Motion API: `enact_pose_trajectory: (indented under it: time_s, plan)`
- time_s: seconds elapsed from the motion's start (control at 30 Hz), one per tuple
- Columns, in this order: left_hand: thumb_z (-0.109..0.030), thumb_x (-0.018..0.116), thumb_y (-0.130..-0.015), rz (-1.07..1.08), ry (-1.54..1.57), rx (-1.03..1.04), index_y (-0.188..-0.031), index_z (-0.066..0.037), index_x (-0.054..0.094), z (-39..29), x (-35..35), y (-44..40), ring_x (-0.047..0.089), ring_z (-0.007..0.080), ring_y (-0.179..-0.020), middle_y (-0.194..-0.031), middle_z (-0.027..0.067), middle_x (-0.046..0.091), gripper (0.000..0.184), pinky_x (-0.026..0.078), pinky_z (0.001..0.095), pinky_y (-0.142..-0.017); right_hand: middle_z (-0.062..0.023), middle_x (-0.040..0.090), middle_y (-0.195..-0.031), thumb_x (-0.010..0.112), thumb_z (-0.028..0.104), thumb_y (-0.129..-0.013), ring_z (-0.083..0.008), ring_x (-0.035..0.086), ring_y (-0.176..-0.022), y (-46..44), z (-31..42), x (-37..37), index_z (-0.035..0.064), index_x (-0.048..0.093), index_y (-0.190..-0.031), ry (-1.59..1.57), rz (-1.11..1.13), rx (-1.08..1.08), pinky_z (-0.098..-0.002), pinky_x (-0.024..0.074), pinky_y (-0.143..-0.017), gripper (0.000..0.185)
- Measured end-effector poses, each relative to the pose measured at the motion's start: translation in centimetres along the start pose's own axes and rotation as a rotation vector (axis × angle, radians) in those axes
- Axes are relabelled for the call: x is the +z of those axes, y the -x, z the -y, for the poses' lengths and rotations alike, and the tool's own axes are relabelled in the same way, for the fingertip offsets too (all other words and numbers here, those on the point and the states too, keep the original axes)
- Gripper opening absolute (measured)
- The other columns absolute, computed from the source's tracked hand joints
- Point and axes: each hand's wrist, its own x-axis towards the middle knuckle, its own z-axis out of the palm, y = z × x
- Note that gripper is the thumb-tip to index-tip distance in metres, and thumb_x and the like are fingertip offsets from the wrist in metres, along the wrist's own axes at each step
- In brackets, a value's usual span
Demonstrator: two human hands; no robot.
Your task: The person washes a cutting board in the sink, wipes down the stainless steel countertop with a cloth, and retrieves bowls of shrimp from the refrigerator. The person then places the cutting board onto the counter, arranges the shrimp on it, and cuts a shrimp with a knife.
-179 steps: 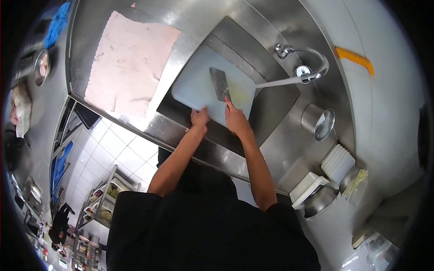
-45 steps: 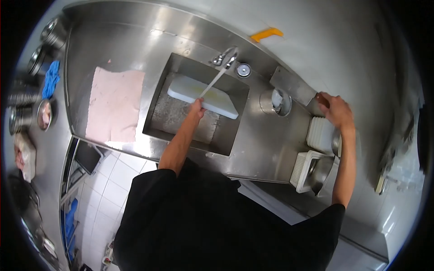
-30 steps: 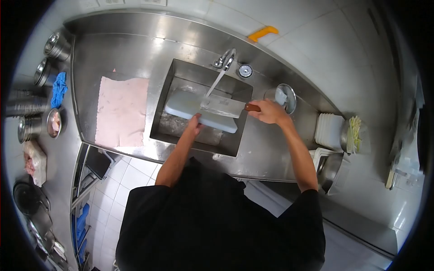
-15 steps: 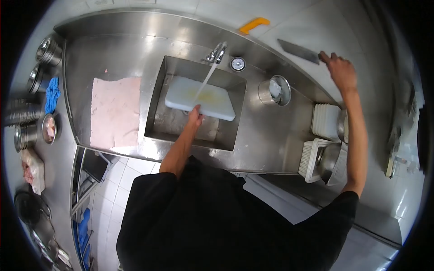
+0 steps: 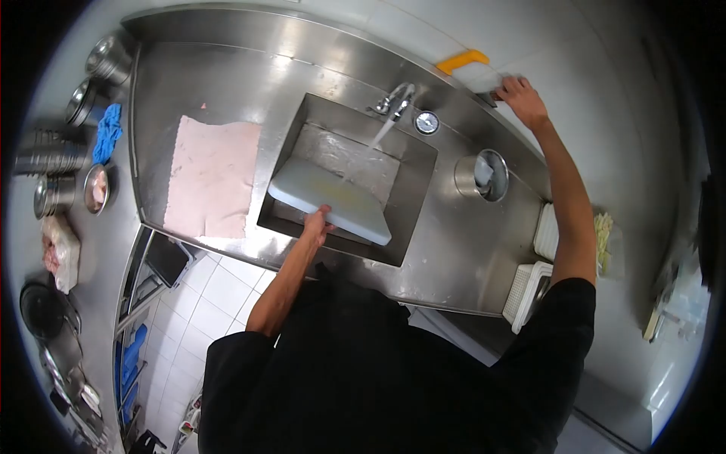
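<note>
My left hand [image 5: 318, 225] grips the near edge of a white cutting board [image 5: 333, 198], which is tilted in the steel sink [image 5: 412, 219]. Water runs from the faucet [image 5: 401, 98] behind the board. My right hand [image 5: 519, 98] is raised at the wall at the upper right, its fingers closed around the handle of a cleaver [image 5: 479, 79]. The cleaver's pale, blurred blade lies beside the orange object [image 5: 463, 60] on the wall. Part of the handle is hidden by my fingers.
A pink sheet [image 5: 213, 178] lies on the counter left of the sink. Right of the sink stand a steel pot [image 5: 469, 175], white trays [image 5: 546, 231] and a white basket [image 5: 522, 295]. A blue cloth [image 5: 107, 134] and a bowl [image 5: 97, 189] are at the left.
The cleaver came out from over the board and my right hand has carried it up to the wall by the orange object. The board has moved toward me in the sink and tilts more.
</note>
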Motion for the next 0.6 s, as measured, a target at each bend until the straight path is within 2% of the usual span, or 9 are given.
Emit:
enact_pose_trajectory:
  time_s: [0.07, 0.17, 0.27, 0.33, 0.37, 0.4, 0.43, 0.5, 0.6]
  plan:
    - [-0.018, 0.065, -0.085, 0.022, 0.039, 0.003, -0.12, -0.002, 0.055, 0.4, -0.5, -0.1, 0.064, 0.0211, -0.082, -0.1, 0.0102, 0.063, 0.04, 0.055, 0.0297, -0.049, -0.0065, 0.056, -0.115, 0.056, 0.017, -0.086, -0.0221, 0.05, -0.117, -0.6, 1.7, 0.7, 0.0166, 0.064, -0.108, 0.022, -0.048, 0.054, -0.0366, 0.0398, -0.099, 0.023]
    - [-0.016, 0.064, -0.084, 0.051, 0.084, -0.017, -0.12, -0.001, 0.055, 2.3, -1.2, -1.1, 0.064, 0.0223, -0.084, -0.102, 0.0104, 0.062, 0.04, 0.057, 0.0317, -0.054, -0.0063, 0.055, -0.116, 0.058, 0.016, -0.085, -0.0212, 0.048, -0.119, -2.0, 4.2, -0.8, 0.0171, 0.063, -0.109, 0.012, 0.075, 0.218, -0.0373, 0.0397, -0.098, 0.024]
    - [-0.016, 0.064, -0.084, 0.047, 0.083, -0.024, -0.121, -0.001, 0.055, 2.8, -1.9, -0.6, 0.063, 0.0231, -0.089, -0.107, 0.0112, 0.061, 0.04, 0.059, 0.0349, -0.063, -0.0079, 0.058, -0.116, 0.062, 0.017, -0.084, -0.0239, 0.052, -0.117, -4.0, 8.8, -1.5, 0.0163, 0.063, -0.108, -0.122, -0.007, 0.37, -0.0403, 0.0409, -0.097, 0.024]
    - [-0.015, 0.063, -0.086, 0.064, 0.072, -0.024, -0.122, -0.002, 0.055, 3.0, -2.1, -1.3, 0.061, 0.0242, -0.098, -0.113, 0.012, 0.06, 0.04, 0.059, 0.041, -0.075, -0.0097, 0.061, -0.112, 0.063, 0.02, -0.084, -0.0278, 0.057, -0.112, -5.9, 14.0, -4.1, 0.0137, 0.063, -0.111, -0.49, -0.215, 0.286, -0.0424, 0.0433, -0.095, 0.028]
    - [-0.015, 0.063, -0.086, 0.054, 0.076, -0.039, -0.122, -0.003, 0.055, 3.0, -2.4, -1.8, 0.061, 0.0243, -0.098, -0.113, 0.0114, 0.06, 0.039, 0.058, 0.0422, -0.076, -0.0145, 0.066, -0.108, 0.061, 0.025, -0.086, -0.0344, 0.063, -0.103, -7.7, 16.7, -2.7, 0.0096, 0.062, -0.117, -0.755, -0.355, 0.154, -0.0473, 0.049, -0.09, 0.035]
    - [-0.015, 0.063, -0.086, 0.052, 0.066, -0.061, -0.123, -0.004, 0.056, 3.0, -2.8, -2.0, 0.061, 0.0244, -0.099, -0.113, 0.0108, 0.06, 0.039, 0.058, 0.0434, -0.077, -0.0172, 0.068, -0.108, 0.059, 0.031, -0.088, -0.0385, 0.066, -0.1, -9.4, 19.6, -5.2, 0.0084, 0.062, -0.12, -0.977, -0.128, 0.283, -0.0492, 0.0529, -0.087, 0.039]
    - [-0.014, 0.063, -0.086, 0.059, 0.053, -0.078, -0.123, -0.004, 0.056, 2.9, -2.7, -2.0, 0.061, 0.0245, -0.099, -0.113, 0.0103, 0.06, 0.039, 0.057, 0.0446, -0.078, -0.0198, 0.066, -0.115, 0.059, 0.038, -0.089, -0.0396, 0.063, -0.104, -12.1, 21.2, -6.9, 0.0125, 0.054, -0.133, -0.927, 0.318, 0.389, -0.0473, 0.0518, -0.09, 0.051]
    - [-0.014, 0.063, -0.086, 0.056, 0.101, -0.056, -0.123, -0.006, 0.056, 2.3, -2.3, -0.7, 0.061, 0.0244, -0.1, -0.113, 0.0093, 0.061, 0.039, 0.057, 0.0452, -0.08, -0.0218, 0.066, -0.105, 0.057, 0.045, -0.091, -0.0329, 0.066, -0.097, -15.7, 26.3, -2.8, 0.0155, 0.046, -0.142, -1.309, 0.145, 0.515, -0.0427, 0.0529, -0.086, 0.059]
    - [-0.014, 0.063, -0.087, 0.079, 0.112, -0.054, -0.125, -0.006, 0.055, 2.3, -2.4, -1.3, 0.061, 0.0249, -0.101, -0.114, 0.0085, 0.061, 0.039, 0.056, 0.0455, -0.081, -0.0109, 0.058, -0.086, 0.054, 0.045, -0.095, -0.0236, 0.062, -0.082, -16.8, 28.1, 2.0, 0.013, 0.047, -0.139, -1.984, 0.24, 0.524, -0.0389, 0.0535, -0.081, 0.055]
